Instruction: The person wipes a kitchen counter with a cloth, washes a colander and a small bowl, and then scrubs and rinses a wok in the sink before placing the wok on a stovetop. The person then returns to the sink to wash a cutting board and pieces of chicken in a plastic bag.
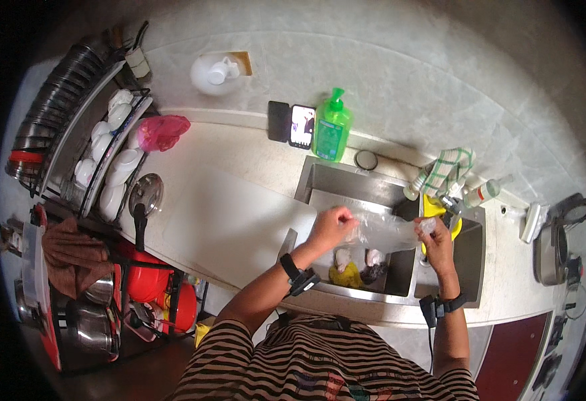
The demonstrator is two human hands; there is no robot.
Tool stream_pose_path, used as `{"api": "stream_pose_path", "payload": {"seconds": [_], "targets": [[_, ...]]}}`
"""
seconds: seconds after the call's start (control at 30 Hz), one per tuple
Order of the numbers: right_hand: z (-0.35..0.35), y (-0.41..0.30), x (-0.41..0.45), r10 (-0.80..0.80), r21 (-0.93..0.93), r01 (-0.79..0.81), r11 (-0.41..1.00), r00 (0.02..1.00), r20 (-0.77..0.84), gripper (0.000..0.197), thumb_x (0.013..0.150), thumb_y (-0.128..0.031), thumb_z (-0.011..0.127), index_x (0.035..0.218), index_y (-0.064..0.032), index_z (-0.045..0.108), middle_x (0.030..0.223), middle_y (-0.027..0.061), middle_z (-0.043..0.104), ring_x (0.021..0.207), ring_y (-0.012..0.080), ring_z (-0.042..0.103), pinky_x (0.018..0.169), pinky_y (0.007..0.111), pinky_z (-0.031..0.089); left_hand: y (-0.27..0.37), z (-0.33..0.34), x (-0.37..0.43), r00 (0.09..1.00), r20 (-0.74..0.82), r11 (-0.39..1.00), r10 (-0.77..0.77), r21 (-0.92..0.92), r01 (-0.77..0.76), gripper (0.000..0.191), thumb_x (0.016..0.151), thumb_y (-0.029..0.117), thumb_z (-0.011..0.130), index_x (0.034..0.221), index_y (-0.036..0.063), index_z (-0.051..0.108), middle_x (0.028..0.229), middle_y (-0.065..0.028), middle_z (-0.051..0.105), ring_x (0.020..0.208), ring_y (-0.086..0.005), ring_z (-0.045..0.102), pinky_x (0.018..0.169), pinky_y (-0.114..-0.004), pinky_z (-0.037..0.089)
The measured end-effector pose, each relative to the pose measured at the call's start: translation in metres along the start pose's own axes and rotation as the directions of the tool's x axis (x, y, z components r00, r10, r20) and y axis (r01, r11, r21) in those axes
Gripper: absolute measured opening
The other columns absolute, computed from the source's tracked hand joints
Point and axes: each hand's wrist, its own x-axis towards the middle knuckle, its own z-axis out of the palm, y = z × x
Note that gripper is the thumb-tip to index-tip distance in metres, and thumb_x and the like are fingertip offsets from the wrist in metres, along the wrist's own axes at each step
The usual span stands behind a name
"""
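Note:
A clear plastic bag point(388, 233) is stretched between my two hands above the larger basin of a steel double sink point(358, 175). My left hand point(334, 226) pinches one end of it, and my right hand point(437, 239) holds the bunched other end near the divider. Below the bag, on the basin floor, lie a yellow item point(347, 275), a pale lump point(343, 259), a white crumpled item point(374, 257) and a dark mesh-like scrubber point(373, 273). The bag hides part of the basin behind it.
A green pump bottle point(332, 131) and a lit phone point(302, 126) stand behind the sink. A white board point(232, 220) covers the counter leftward, beside a glass pot lid point(146, 196) and dish rack point(117, 165). At right are a faucet point(450, 203), checked cloth point(450, 168) and yellow strainer point(455, 228).

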Motion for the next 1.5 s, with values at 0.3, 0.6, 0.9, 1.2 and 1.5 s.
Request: {"api": "stream_pose_path", "payload": {"seconds": [0.3, 0.6, 0.9, 1.2, 1.5], "targets": [[0.015, 0.014, 0.013, -0.108, -0.207, 0.117, 0.971, 0.993, 0.054, 0.022, 0.074, -0.004, 0.053, 0.096, -0.0052, 0.053, 0.087, 0.0070, 0.056, 0.078, 0.0162, 0.053, 0.072, 0.025, 0.040, 0.064, -0.047, 0.019, 0.985, 0.061, 0.835, -0.162, -0.523, 0.169, 0.013, 0.078, 0.016, 0.054, 0.078, 0.0049, 0.049, 0.072, -0.0006, 0.051, 0.068, -0.0071, 0.048, 0.061, -0.022, 0.043], [0.099, -0.022, 0.036, -0.032, 0.056, 0.021, 0.998, 0.978, 0.208, 0.054, 0.067, -0.010, 0.062, 0.115, -0.0015, 0.040, 0.102, 0.0106, 0.052, 0.089, 0.0144, 0.049, 0.076, 0.026, 0.040, 0.039, -0.025, 0.035, 0.946, 0.284, 0.847, -0.155, -0.455, 0.275, 0.024, 0.078, 0.020, 0.055, 0.094, 0.0030, 0.049, 0.090, -0.0049, 0.050, 0.086, -0.0107, 0.048, 0.076, -0.023, 0.041], [0.107, -0.007, 0.039, 0.212, 0.457, -0.428, 0.780, 0.867, 0.451, 0.037, 0.074, -0.011, 0.058, 0.108, -0.0041, 0.046, 0.095, 0.0024, 0.050, 0.090, 0.0111, 0.045, 0.078, 0.022, 0.036, -0.032, -0.008, 0.025, 0.996, 0.083, 0.999, -0.026, 0.029, 0.024, 0.045, 0.067, 0.007, 0.058, 0.110, 0.0024, 0.045, 0.101, -0.0165, 0.053, 0.097, -0.0276, 0.050, 0.082, -0.032, 0.040], [-0.009, 0.099, 0.016, 0.211, -0.353, -0.187, 0.917, 0.977, 0.031, 0.043, 0.067, -0.019, 0.065, 0.104, -0.0031, 0.049, 0.093, 0.0134, 0.053, 0.083, 0.0236, 0.054, 0.073, 0.031, 0.042, -0.047, -0.032, 0.062, 0.975, -0.017, 0.778, 0.221, 0.606, -0.166, 0.016, 0.061, -0.004, 0.051, 0.074, 0.0025, 0.058, 0.081, -0.0124, 0.052, 0.083, -0.0277, 0.050, 0.072, -0.033, 0.043], [-0.058, 0.121, 0.055, -0.038, -0.745, -0.163, 0.648, 0.969, -0.244, 0.034, 0.070, -0.009, 0.053, 0.104, -0.0068, 0.048, 0.105, 0.0132, 0.047, 0.099, 0.0299, 0.044, 0.080, 0.039, 0.036, -0.099, 0.018, 0.059, 0.977, 0.186, 0.429, 0.104, 0.878, -0.213, 0.024, 0.070, 0.006, 0.050, 0.094, 0.0073, 0.052, 0.103, -0.0140, 0.046, 0.095, -0.0319, 0.044, 0.079, -0.041, 0.040]]}}
